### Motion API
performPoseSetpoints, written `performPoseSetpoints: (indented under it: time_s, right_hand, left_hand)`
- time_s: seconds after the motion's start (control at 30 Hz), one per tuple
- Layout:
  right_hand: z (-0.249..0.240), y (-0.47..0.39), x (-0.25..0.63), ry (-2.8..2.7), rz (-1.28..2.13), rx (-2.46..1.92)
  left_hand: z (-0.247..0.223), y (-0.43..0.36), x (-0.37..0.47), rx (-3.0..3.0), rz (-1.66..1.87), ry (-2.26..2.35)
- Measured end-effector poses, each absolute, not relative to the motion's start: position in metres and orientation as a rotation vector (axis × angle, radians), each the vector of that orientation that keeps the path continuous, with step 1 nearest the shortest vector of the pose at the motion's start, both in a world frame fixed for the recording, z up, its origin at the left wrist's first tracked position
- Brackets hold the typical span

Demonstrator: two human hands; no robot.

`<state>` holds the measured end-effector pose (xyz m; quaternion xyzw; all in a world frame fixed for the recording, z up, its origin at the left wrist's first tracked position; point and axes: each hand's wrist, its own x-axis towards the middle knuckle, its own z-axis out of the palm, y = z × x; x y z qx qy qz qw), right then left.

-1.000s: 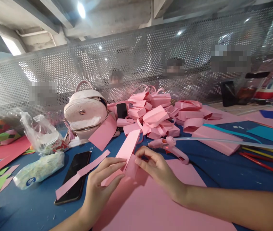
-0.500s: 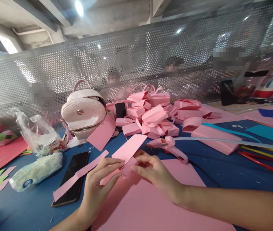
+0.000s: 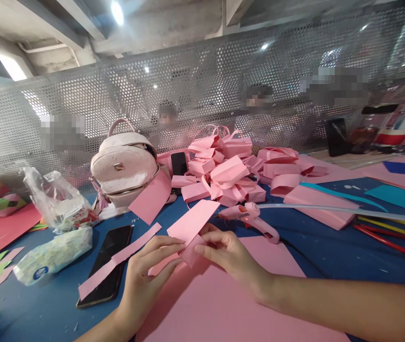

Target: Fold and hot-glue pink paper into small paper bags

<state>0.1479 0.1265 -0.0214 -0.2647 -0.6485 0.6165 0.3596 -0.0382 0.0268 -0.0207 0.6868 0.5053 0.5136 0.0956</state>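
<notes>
Between both hands is a small folded pink paper piece (image 3: 194, 221), its long flat face tilted up and away. My left hand (image 3: 149, 273) pinches its left edge between thumb and fingers. On the right side my right hand (image 3: 233, 259) grips the lower flap with thumb and index finger. Beneath them lies a large pink sheet (image 3: 238, 304). A pink glue gun (image 3: 250, 219) with a clear glue stick rests just beyond my right hand. A pink strip (image 3: 117, 261) lies across a black phone (image 3: 106, 266), left of my left hand.
A pile of folded pink paper pieces (image 3: 227, 171) stands behind, beside a pale backpack (image 3: 126, 166). A tissue pack (image 3: 54, 254) and plastic bag (image 3: 60, 202) are at left. Red and yellow sticks (image 3: 391, 237) lie right. A perforated metal screen (image 3: 202, 90) stands behind the blue table (image 3: 45, 313).
The folded pink piece has shifted very slightly between my hands. Both hands keep their hold and nearly the same place.
</notes>
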Motion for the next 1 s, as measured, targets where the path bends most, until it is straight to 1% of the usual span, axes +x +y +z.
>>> performPoseSetpoints:
  time_s: [0.63, 1.0]
  right_hand:
    - [-0.0187, 0.1251, 0.1477, -1.623, 1.656, -0.695]
    - [-0.0190, 0.1245, 0.1471, -1.604, 1.672, -0.670]
  left_hand:
    - [-0.0235, 0.0267, -0.0377, 2.024, 1.545, 1.432]
    - [-0.0182, 0.0285, -0.0373, 2.158, 1.610, 1.390]
